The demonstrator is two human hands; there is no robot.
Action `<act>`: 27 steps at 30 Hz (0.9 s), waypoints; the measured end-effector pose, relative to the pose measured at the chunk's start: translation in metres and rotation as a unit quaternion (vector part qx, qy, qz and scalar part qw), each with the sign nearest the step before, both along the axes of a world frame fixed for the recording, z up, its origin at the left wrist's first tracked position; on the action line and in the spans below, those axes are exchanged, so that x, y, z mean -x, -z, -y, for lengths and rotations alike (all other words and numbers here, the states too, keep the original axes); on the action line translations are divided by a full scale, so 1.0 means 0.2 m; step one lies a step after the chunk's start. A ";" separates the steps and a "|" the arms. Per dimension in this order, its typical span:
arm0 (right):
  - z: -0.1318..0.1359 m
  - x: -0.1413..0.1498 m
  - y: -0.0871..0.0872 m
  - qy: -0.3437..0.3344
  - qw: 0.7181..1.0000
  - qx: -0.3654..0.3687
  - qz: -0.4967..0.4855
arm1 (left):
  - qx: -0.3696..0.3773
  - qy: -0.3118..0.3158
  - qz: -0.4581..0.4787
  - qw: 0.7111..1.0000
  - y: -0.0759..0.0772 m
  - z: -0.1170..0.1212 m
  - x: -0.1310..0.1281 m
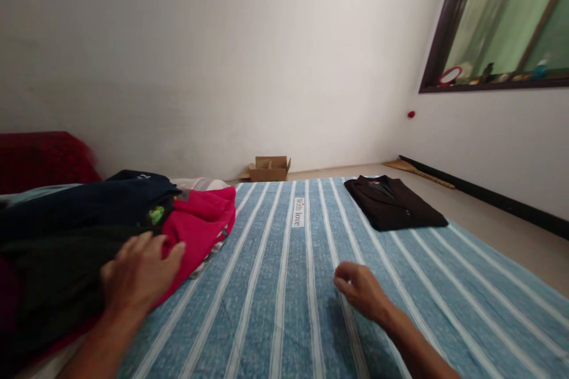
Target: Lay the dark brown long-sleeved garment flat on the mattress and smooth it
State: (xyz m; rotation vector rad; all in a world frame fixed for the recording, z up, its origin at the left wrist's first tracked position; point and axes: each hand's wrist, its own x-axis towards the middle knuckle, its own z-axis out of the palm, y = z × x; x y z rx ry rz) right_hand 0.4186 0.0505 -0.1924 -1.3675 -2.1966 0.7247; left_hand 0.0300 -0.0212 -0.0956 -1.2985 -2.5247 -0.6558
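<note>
The left hand (140,272), loosely open with its thumb apart, rests on a rumpled heap of dark-green, navy and bright-pink cloth garments (71,257), spreading from its nine to twelve o'clock. The right hand (359,289), loosely clenched, hovers above a blue, white-striped cloth sheet (249,296); a folded blackish-brown garment (395,207) lies at its one o'clock.

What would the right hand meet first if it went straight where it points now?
The way looks free over the blue-and-white striped sheet; farther on, the right hand may meet the bright pink cloth, though depth is unclear.
</note>
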 end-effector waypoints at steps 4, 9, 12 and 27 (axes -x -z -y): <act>-0.36 -0.18 0.01 0.157 0.979 -0.043 0.120 | 0.095 0.175 0.003 0.980 0.26 -0.25 -0.62; -0.68 -0.35 0.01 0.258 0.943 -0.069 0.197 | 0.157 0.314 0.003 0.936 0.53 -0.40 -1.07; -0.79 -0.34 0.03 0.262 0.932 -0.095 0.233 | 0.160 0.322 -0.006 0.933 0.62 -0.42 -1.14; -1.07 -0.40 0.05 0.329 0.919 -0.077 0.205 | 0.096 0.355 -0.005 0.930 0.74 -0.44 -1.10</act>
